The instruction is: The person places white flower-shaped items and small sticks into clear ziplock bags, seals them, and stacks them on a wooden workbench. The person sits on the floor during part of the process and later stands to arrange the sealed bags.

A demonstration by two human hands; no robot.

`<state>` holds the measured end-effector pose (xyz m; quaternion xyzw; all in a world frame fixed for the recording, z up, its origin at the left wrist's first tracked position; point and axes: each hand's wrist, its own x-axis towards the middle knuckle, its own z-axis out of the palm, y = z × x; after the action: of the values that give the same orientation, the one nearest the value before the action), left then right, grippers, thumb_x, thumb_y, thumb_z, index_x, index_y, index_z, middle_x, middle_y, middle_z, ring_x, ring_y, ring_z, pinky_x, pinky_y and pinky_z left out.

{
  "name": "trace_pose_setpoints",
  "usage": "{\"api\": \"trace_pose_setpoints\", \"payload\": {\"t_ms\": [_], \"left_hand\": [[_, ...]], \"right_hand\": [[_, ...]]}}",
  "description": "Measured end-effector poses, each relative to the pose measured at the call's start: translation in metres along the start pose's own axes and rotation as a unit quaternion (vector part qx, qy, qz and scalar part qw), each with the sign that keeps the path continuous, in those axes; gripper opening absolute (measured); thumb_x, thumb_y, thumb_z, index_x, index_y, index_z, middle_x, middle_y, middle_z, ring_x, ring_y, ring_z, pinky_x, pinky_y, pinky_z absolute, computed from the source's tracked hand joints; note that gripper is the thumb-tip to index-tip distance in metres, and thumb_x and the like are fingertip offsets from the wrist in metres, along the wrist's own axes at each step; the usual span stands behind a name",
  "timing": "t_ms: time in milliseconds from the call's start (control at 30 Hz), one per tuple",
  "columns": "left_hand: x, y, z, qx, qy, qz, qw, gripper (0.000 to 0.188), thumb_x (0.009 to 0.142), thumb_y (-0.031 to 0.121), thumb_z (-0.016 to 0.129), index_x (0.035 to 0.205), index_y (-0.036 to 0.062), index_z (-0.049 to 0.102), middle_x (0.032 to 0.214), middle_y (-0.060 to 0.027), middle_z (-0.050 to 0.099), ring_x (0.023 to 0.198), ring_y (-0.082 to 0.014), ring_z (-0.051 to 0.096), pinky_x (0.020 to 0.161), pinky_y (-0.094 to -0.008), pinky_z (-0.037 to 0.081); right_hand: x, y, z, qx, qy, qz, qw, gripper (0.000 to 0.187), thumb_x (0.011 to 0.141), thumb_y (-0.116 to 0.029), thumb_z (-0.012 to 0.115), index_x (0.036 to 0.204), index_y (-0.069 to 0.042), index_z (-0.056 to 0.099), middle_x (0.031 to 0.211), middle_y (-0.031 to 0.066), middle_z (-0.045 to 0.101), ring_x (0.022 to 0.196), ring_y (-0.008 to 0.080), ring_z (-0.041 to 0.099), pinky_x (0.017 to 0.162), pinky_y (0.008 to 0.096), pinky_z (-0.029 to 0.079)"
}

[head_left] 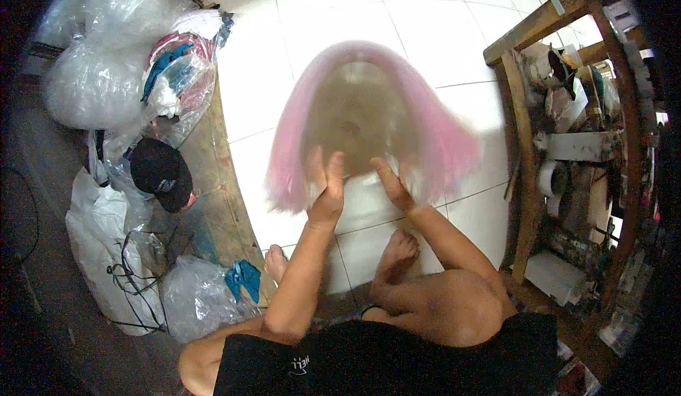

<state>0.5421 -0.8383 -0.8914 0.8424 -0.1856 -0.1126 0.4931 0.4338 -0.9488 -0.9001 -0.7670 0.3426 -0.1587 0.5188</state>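
Left grip (pixel 327 194) and right grip (pixel 397 189) held the pink wig (pixel 352 101) by opposite sides; even tension seemed best for keeping it spread.

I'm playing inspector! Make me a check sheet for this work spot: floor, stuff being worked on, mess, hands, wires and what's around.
Surface: white tiled floor, with dark lines between the tiles.
Thing in hand: what looks like a pink wig, blurred, its brownish inside showing.
Clutter: clear plastic bags, a black cap and a blue cloth, all at the left.
Hands: left hand and right hand at the wig's near side; blur hides the exact grip.
Cables: thin black cord, tangled over a white bag.
Surroundings: wooden rack at the right, crowded with mixed items.
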Motion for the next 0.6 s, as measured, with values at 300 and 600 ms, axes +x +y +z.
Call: {"api": "trace_pose_setpoints", "payload": {"t_ms": [300, 600], "left_hand": [[0.031, -0.001, -0.021, 0.074, -0.132, 0.219, 0.964, 0.048, 0.088, 0.024, 0.067, 0.124, -0.0056, 0.054, 0.113, -0.0226, 0.061, 0.107, -0.0328, 0.058, 0.092, -0.041, 0.045], [0.016, 0.003, -0.008, -0.012, -0.092, 0.095, 0.991, 0.031, 0.089, 0.022, 0.066, 0.108, -0.002, 0.063, 0.103, -0.016, 0.065, 0.102, -0.0294, 0.059, 0.087, -0.0391, 0.046]], "right_hand": [[0.011, 0.043, 0.011, -0.13, 0.053, -0.019, 0.99, 0.053, 0.1, -0.033, 0.047, 0.136, 0.005, 0.041, 0.135, 0.0208, 0.048, 0.125, 0.0297, 0.045, 0.106, 0.0371, 0.034], [0.003, 0.006, 0.006, -0.017, 0.051, 0.056, 0.997, 0.058, 0.099, -0.035, 0.047, 0.139, 0.006, 0.037, 0.143, 0.0207, 0.039, 0.133, 0.03, 0.037, 0.112, 0.036, 0.026]]}}
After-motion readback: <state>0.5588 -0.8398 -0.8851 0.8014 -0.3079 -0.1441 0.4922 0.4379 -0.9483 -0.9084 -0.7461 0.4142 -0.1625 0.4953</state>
